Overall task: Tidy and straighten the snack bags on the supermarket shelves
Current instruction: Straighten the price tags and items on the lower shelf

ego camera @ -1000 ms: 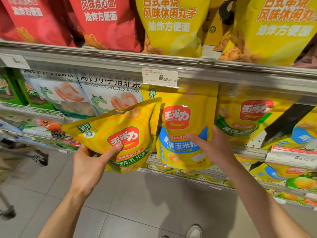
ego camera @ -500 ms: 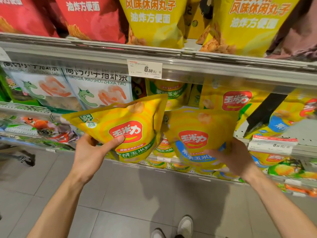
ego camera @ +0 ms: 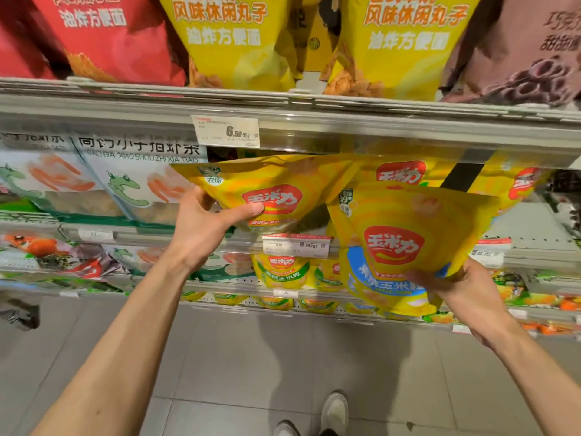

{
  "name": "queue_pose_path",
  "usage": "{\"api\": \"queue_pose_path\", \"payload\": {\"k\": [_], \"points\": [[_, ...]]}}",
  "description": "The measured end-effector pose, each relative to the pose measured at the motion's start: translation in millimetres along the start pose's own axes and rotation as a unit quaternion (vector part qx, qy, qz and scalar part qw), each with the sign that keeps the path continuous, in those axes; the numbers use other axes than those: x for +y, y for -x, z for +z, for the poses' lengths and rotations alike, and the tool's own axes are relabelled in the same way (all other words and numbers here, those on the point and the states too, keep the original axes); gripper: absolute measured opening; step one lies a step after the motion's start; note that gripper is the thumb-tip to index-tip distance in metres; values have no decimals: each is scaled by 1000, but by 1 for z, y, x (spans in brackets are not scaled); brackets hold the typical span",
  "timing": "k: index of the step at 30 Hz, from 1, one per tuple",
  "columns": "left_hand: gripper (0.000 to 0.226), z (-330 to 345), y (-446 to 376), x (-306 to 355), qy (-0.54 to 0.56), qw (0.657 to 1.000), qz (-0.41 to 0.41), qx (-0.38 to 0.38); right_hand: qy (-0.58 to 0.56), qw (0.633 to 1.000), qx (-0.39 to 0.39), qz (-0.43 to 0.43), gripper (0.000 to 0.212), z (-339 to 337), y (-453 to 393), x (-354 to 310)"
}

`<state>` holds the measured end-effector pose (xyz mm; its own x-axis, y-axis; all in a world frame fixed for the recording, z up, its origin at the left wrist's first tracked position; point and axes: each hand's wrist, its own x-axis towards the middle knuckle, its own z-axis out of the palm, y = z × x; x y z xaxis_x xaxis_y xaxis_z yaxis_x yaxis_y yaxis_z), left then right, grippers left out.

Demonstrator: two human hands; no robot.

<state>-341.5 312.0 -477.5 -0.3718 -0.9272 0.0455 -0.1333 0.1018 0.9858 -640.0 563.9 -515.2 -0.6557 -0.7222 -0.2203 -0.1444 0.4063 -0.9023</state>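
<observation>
Here, a yellow bag (ego camera: 276,190) in each hand, left hand (ego camera: 201,228), right hand (ego camera: 465,287)

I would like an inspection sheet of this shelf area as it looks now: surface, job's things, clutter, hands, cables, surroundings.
Surface: grey metal shelf rail carrying a white price tag.
Job's things: yellow corn snack bag with green band, tilted at the shelf front; yellow corn snack bag with blue band, tilted, held off the shelf.
Clutter: nothing seen.
Hands: left hand grips the green-band bag; right hand grips the blue-band bag from below.
Cables: nothing seen.
Surroundings: large red bag and large yellow bags above; grey tiled floor; white shoes.
</observation>
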Motion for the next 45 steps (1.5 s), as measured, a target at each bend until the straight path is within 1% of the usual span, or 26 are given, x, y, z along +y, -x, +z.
{"api": "queue_pose_path", "payload": {"k": [3,6,7,11,14,16,19,23,27,28,31,32,36,40,43,45], "points": [[47,9,-10,-6,27,999,-20,-6,-5,1000,7,11,33,0,-1,1],[42,15,-19,-14,30,999,-39,-21,-10,1000,16,7,33,1,-1,2],[44,17,-21,-16,27,998,-43,-26,-12,1000,18,8,33,1,-1,3],[66,17,-32,-24,12,997,-74,-36,-14,1000,22,14,39,3,-3,3],[88,18,-36,-19,-26,998,-56,-22,-17,1000,18,13,36,6,-4,1],[97,21,-33,-13,-25,999,-32,-3,-15,1000,17,5,31,9,-3,-2],[90,32,-29,-5,-42,999,-18,11,-12,1000,16,-10,26,14,-2,-5],[66,44,-29,-7,-48,998,-10,30,-9,1000,9,-24,22,16,-4,-7],[56,47,-35,-15,-52,998,-1,38,-14,999,27,-21,23,19,-6,-5],[57,48,-38,-15,-60,997,1,43,-18,999,30,-18,24,19,-6,-5],[73,47,-50,-16,-83,995,-7,57,-23,999,36,-10,26,18,-6,-1],[75,47,-54,-15,-86,995,-10,56,-21,999,41,-7,26,18,-5,-1],[64,46,-67,-11,-103,993,-22,45,-16,999,47,3,27,16,-3,5],[65,46,-75,0,-70,995,-44,58,2,999,50,18,34,19,-3,10],[79,45,-70,2,-38,995,-40,78,-3,999,41,12,33,23,-3,6],[81,44,-62,3,-31,995,-40,89,-9,999,31,14,32,25,-4,4]]}}
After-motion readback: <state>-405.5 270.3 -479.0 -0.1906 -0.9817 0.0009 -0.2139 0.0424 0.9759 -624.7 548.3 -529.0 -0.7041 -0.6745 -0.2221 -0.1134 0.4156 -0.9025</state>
